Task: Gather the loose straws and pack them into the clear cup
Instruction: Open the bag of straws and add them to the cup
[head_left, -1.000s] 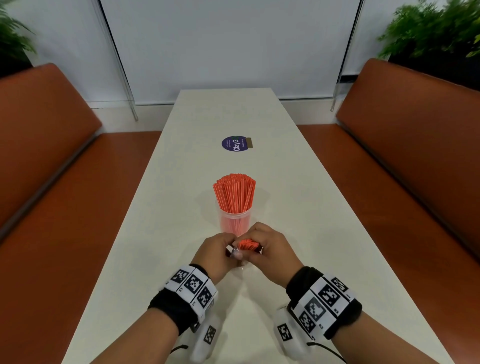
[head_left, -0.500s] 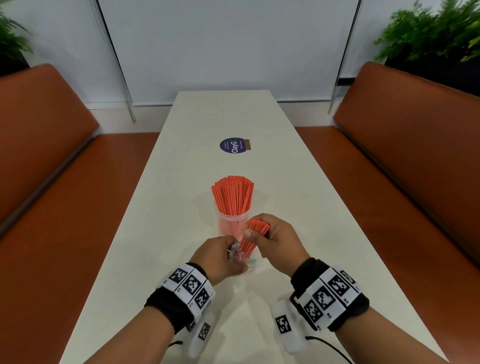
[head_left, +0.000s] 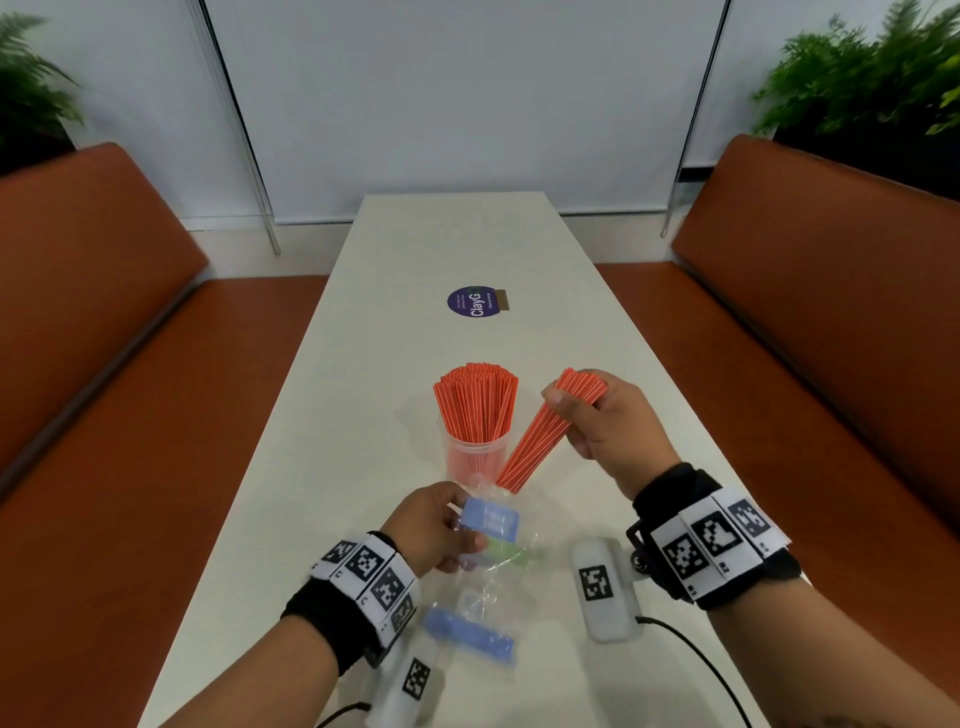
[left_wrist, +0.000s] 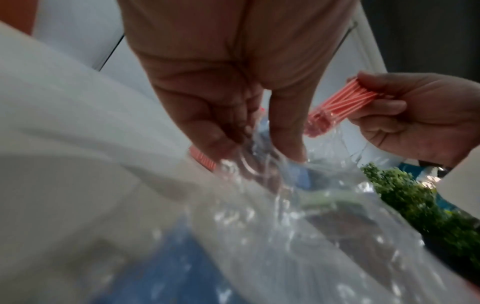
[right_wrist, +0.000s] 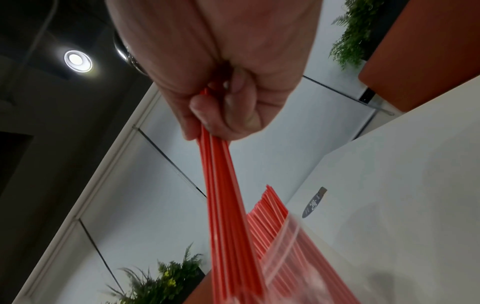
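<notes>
A clear cup (head_left: 474, 460) stands mid-table, packed with upright red straws (head_left: 475, 405). Just right of it my right hand (head_left: 566, 421) grips a second bundle of red straws (head_left: 535, 441). That bundle slants down-left, its lower ends at the mouth of a clear plastic bag (head_left: 493, 566). My left hand (head_left: 462, 522) pinches the bag's top by its blue label (head_left: 491, 519). In the left wrist view the left fingers (left_wrist: 221, 131) hold the crinkled bag (left_wrist: 285, 226). In the right wrist view the right hand (right_wrist: 223, 115) is curled round the bundle (right_wrist: 226, 205).
The long white table (head_left: 363, 364) carries a round purple sticker (head_left: 471, 301) farther back. Orange benches (head_left: 805, 312) flank both sides, with plants (head_left: 857, 88) in the far corners. A white tagged device (head_left: 605, 587) with a cable hangs under each wrist near the front edge.
My right hand has pulled the straw bundle up and to the right, out of the bag. The left hand has drawn the bag a little toward me and still holds it.
</notes>
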